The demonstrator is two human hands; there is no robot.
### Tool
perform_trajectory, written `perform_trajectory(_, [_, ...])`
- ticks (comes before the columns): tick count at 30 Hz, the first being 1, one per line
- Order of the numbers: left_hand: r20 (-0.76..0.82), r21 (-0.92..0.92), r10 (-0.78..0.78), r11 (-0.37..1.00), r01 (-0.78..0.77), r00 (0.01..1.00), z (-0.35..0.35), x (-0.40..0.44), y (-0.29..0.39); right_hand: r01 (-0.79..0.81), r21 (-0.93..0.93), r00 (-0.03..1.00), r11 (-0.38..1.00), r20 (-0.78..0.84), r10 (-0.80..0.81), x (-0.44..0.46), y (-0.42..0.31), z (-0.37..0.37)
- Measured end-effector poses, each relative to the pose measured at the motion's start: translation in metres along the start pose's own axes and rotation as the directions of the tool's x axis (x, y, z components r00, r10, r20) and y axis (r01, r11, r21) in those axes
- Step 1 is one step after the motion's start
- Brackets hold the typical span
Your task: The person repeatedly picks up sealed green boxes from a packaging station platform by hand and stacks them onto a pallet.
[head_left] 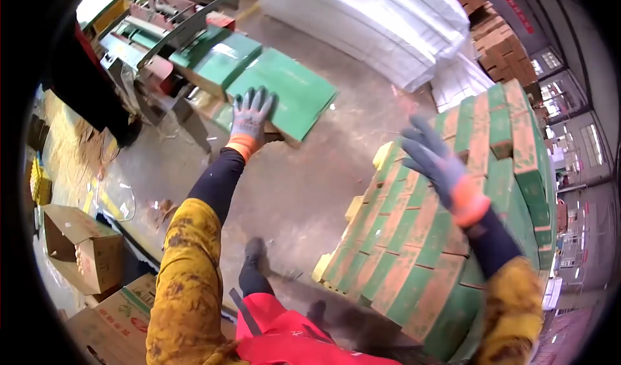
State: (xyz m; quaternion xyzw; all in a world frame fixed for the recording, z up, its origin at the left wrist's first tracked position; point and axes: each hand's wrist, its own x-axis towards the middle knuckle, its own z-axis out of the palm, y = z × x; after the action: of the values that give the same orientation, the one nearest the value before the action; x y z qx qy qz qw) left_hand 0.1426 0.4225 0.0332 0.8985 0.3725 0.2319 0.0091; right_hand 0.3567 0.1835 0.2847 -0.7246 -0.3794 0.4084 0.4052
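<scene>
My left hand, in a grey glove with an orange cuff, rests on the near left edge of a flat green box, its fingers spread over the top. A second green box sits directly behind that one, at the end of a metal machine. On the right, my right hand, gloved the same way and slightly blurred, is raised with fingers apart and holds nothing. Below and beside it stands a large stack of green and brown boxes on a yellow pallet.
The metal machine stands at the upper left, with a person in dark clothing beside it. Open cardboard boxes lie at the lower left. White wrapped material and brown cartons are at the back.
</scene>
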Motion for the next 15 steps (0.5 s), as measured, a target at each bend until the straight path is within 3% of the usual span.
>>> perform_trajectory(2, [0.066, -0.006, -0.022, 1.000, 0.022, 0.998, -0.004, 0.006, -0.021, -0.066, 0.354, 0.998, 0.933, 0.039, 0.056, 0.083, 0.087, 0.054])
perform_trajectory(4, [0.116, 0.023, -0.006, 1.000, 0.004, 0.993, -0.006, 0.012, -0.040, -0.136, 0.661, 0.987, 0.738, 0.022, 0.161, 0.157, 0.165, 0.127])
perform_trajectory(5, [0.125, 0.010, 0.022, 1.000, -0.024, 0.992, -0.003, 0.010, -0.042, -0.145, 0.649, 0.973, 0.747, -0.043, 0.226, 0.175, 0.178, 0.167])
perform_trajectory(6, [0.114, -0.077, 0.014, 0.997, -0.005, 0.993, -0.003, 0.010, -0.044, -0.141, 0.690, 0.968, 0.709, -0.055, 0.246, 0.189, 0.186, 0.188])
perform_trajectory(7, [-0.005, -0.151, 0.012, 0.988, -0.013, 1.000, -0.005, 0.009, -0.045, -0.135, 0.730, 0.961, 0.670, -0.067, 0.267, 0.202, 0.193, 0.209])
perform_trajectory(9, [-0.122, -0.468, -0.119, 0.883, 0.048, 0.985, -0.005, 0.004, -0.065, -0.075, 0.883, 0.984, 0.464, -0.009, 0.177, 0.227, 0.198, 0.221])
perform_trajectory(10, [-0.249, -0.671, -0.424, 0.724, 0.161, 0.871, 0.003, 0.002, -0.075, 0.004, 0.885, 0.982, 0.465, -0.092, 0.167, 0.230, 0.202, 0.221])
perform_trajectory(11, [-0.232, -0.871, -0.714, 0.455, 0.186, 0.661, 0.032, 0.002, -0.101, 0.084, 0.890, 0.991, 0.448, -0.123, 0.058, 0.232, 0.216, 0.213])
perform_trajectory(12, [-0.214, -0.897, -0.873, 0.353, 0.267, 0.437, 0.027, 0.012, -0.114, -0.003, 0.890, 0.987, 0.455, -0.071, 0.146, 0.223, 0.210, 0.200])
perform_trajectory(13, [0.011, -0.954, -0.879, 0.134, 0.269, 0.476, 0.020, 0.013, -0.126, -0.091, 0.885, 0.973, 0.458, -0.020, 0.231, 0.215, 0.202, 0.187])
perform_trajectory(14, [0.408, -0.906, -0.677, -0.382, 0.182, 0.612, 0.048, 0.000, -0.156, -0.109, 0.882, 0.971, 0.459, -0.004, 0.238, 0.206, 0.200, 0.175])
perform_trajectory(15, [0.616, -0.577, -0.274, -0.795, 0.186, 0.738, 0.081, -0.011, -0.180, -0.124, 0.880, 0.969, 0.458, 0.007, 0.248, 0.195, 0.200, 0.164])
